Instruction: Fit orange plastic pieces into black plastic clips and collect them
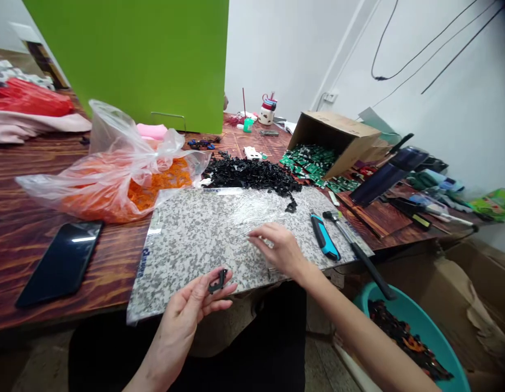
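My left hand (195,305) holds a small black plastic part (218,281) between thumb and fingers, low over the front edge of a speckled grey stone-like board (183,239). To its right, my right hand (279,249) is just above the board with thumb and forefinger pinched together. Whatever may be between those fingertips is too small to make out. Right by them lies a spread of thin, shiny, needle-like pieces (252,212). Behind these is a heap of small black plastic parts (252,175), with a few loose ones (291,205) at its near side.
A clear bag of orange parts (154,188) and a phone (60,264) lie left. On the right are a blue utility knife (325,237), a hammer (358,253) and a tipped cardboard box (346,133) spilling green circuit boards (307,163). A teal basin (436,337) stands below.
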The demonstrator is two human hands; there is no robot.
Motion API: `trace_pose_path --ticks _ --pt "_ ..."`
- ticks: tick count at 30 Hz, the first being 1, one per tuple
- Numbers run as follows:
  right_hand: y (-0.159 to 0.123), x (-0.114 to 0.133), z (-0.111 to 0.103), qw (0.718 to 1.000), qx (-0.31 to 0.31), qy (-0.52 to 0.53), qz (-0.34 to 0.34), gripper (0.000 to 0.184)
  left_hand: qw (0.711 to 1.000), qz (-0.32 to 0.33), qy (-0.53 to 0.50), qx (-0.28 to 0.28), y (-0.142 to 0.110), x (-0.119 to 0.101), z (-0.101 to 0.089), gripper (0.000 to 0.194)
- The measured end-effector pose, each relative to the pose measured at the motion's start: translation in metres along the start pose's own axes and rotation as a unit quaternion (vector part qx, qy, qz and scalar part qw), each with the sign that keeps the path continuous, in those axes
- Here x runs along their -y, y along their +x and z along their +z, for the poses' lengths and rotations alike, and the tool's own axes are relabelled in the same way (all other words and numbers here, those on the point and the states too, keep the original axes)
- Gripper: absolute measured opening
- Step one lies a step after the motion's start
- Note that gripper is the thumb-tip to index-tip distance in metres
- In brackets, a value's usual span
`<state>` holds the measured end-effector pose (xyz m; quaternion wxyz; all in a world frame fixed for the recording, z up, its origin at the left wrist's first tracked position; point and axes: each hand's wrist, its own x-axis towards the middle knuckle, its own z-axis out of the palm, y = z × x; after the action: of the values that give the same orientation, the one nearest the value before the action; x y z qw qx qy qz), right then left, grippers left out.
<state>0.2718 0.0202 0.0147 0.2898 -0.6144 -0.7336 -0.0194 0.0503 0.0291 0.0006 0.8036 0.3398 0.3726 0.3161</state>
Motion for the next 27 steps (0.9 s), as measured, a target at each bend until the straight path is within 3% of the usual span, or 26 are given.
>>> trace_pose_path --ticks 5,11,18,27 --pt "0.019 -0.026 0.024 0.996 0.075 -0.047 0.025 0.011 1.000 -0.007 0.011 0.021 -0.005 -0.004 -0.007 0.036" --pt "0.031 -0.017 0.030 0.984 0.141 -0.103 0.028 0.011 1.000 0.003 -0.014 -0.005 -0.011 -0.006 -0.008 0.034" --pt "0.036 -0.007 0.023 0.968 0.193 -0.161 0.013 0.013 0.999 0.005 -0.050 0.005 -0.007 -0.007 -0.006 0.031" --pt "0.039 -0.001 0.025 0.961 0.209 -0.182 0.021 0.013 0.998 0.012 -0.061 0.013 -0.002 -0.006 -0.010 0.025"
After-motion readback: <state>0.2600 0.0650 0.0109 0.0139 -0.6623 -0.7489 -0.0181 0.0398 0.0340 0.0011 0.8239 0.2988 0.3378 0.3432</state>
